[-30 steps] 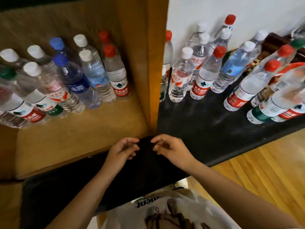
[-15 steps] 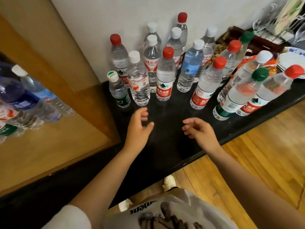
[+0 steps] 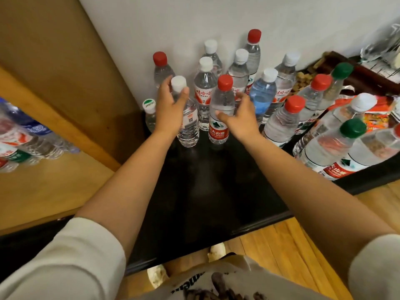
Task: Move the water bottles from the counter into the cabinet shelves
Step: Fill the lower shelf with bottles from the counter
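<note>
Many clear water bottles with red, white and green caps stand on the black counter point(image 3: 205, 180) against the white wall. My left hand point(image 3: 168, 111) wraps the neck of a white-capped bottle point(image 3: 189, 126) at the front of the group. Beside it, my right hand point(image 3: 240, 118) closes around a red-capped bottle point(image 3: 220, 98) with a red label, thumb in front and fingers behind. Both bottles stand upright on the counter. At the left, the wooden cabinet shelf point(image 3: 54, 187) holds several bottles point(image 3: 26, 135) at its back.
A short bottle with a green-and-white cap point(image 3: 149, 105) stands just left of my left hand by the cabinet's side panel point(image 3: 71, 87). Snack packets point(image 3: 376, 118) and a dark wooden tray point(image 3: 368, 76) sit at the right. Below the counter edge is wooden floor point(image 3: 281, 245).
My view swung right from the shelf to the counter. Both hands reached forward from the counter's front edge and closed on two front bottles.
</note>
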A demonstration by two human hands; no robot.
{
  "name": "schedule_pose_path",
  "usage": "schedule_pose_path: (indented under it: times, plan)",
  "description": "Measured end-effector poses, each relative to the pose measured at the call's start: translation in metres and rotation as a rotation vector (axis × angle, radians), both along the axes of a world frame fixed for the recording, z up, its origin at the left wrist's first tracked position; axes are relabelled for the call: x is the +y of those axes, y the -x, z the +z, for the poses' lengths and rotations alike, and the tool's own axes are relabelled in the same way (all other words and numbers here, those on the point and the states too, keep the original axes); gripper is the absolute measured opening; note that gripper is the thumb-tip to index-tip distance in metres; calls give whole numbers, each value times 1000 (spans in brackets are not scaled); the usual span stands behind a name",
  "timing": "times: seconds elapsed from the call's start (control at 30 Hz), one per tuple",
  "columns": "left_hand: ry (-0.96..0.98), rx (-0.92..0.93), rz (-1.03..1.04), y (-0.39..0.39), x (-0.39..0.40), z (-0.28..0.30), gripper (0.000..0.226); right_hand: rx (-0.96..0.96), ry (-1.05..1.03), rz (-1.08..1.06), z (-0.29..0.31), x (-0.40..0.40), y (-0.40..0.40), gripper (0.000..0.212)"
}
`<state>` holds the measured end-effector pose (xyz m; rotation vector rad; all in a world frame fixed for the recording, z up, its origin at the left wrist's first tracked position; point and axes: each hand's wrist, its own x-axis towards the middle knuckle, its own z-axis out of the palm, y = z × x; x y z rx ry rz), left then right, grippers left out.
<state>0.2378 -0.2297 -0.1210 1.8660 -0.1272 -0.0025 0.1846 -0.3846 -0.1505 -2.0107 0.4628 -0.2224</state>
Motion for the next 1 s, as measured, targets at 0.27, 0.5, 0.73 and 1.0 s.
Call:
schedule_pose_path:
  times: [0.27,0.5,0.73,1.0]
  plan:
    - [-198,1,-116,-3,-4,0,36,61,30,88,3,5,-21,66]
    - [-183,-21,-112,18,7,2,33,67,19,263,8,-2,-5,65]
    - [-224,-61,-172,60,28,1,30,85,-11,412,0,1,35,68]
    - [-523,-146,-83,123,54,4,38,91,25,566,-4,7,81,62]
